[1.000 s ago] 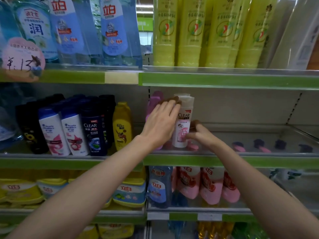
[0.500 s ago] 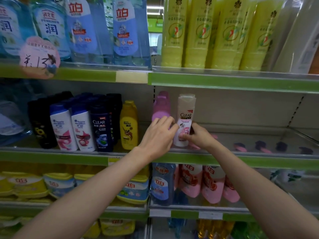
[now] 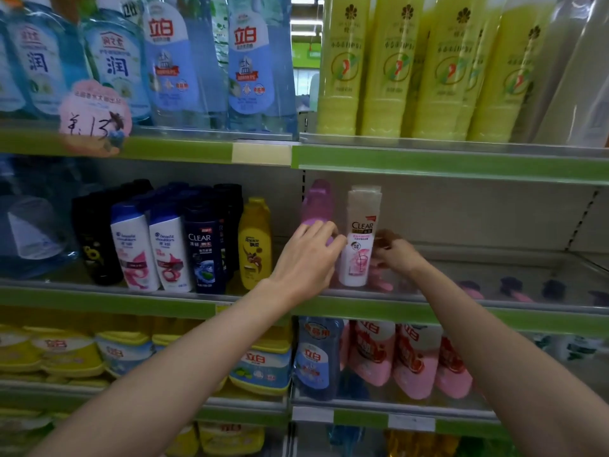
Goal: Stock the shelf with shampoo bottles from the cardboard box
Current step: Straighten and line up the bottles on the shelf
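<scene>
Both forearms reach in from the bottom edge toward the middle shelf (image 3: 461, 319). Left hand (image 3: 308, 258) has its fingers curled around the lower part of a pink bottle (image 3: 318, 202), which it hides up to the shoulder; whether the fingers truly grip it or only rest against it I cannot tell. Right hand (image 3: 397, 253) sits just right of the white CLEAR shampoo bottle (image 3: 357, 239), fingers curled toward its side at label height, touching or nearly so; the contact itself is hard to make out.

That white bottle stands upright near the shelf's front lip, just beside the pink one, behind a low clear guard rail that runs along the green edge strip. To its right the shelf is open all the way to the frame edge, with only faint pink and dark reflections in the clear rail. To the left, past the upright divider, a yellow bottle (image 3: 254, 242) and a packed row of dark and white shampoo bottles (image 3: 171, 239) fill the bay.

Above, the upper shelf edge hangs low over the bottle caps, leaving little headroom. Blue refill pouches (image 3: 164, 61) and yellow-green bottles (image 3: 395, 67) up there are cut off at the top. Below, pink pouches (image 3: 412, 357) are partly hidden by the right forearm.
</scene>
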`<state>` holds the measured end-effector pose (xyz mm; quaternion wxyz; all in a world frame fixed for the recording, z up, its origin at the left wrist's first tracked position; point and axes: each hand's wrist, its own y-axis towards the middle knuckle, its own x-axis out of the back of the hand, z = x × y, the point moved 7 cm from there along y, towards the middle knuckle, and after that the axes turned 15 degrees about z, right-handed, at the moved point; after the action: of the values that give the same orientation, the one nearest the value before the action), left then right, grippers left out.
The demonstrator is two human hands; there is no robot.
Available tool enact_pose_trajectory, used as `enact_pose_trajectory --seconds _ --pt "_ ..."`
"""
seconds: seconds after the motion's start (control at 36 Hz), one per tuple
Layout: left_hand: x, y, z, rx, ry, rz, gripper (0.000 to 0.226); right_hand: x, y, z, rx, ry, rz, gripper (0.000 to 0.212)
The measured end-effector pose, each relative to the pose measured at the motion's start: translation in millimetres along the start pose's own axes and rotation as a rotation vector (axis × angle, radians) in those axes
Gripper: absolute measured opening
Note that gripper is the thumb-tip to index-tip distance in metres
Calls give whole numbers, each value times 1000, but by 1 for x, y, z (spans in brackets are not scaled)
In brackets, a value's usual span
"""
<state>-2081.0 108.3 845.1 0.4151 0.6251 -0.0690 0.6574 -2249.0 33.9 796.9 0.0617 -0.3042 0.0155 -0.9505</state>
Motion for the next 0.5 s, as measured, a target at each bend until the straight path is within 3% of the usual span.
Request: enact_pose_trajectory --seconds 0.22,0.5 --pt "5 -13 13 39 21 -34 45 -5 14 -7 -2 172 29 35" --pt "-4 -13 10 22 24 -3 44 -7 22 -6 9 177 25 33"
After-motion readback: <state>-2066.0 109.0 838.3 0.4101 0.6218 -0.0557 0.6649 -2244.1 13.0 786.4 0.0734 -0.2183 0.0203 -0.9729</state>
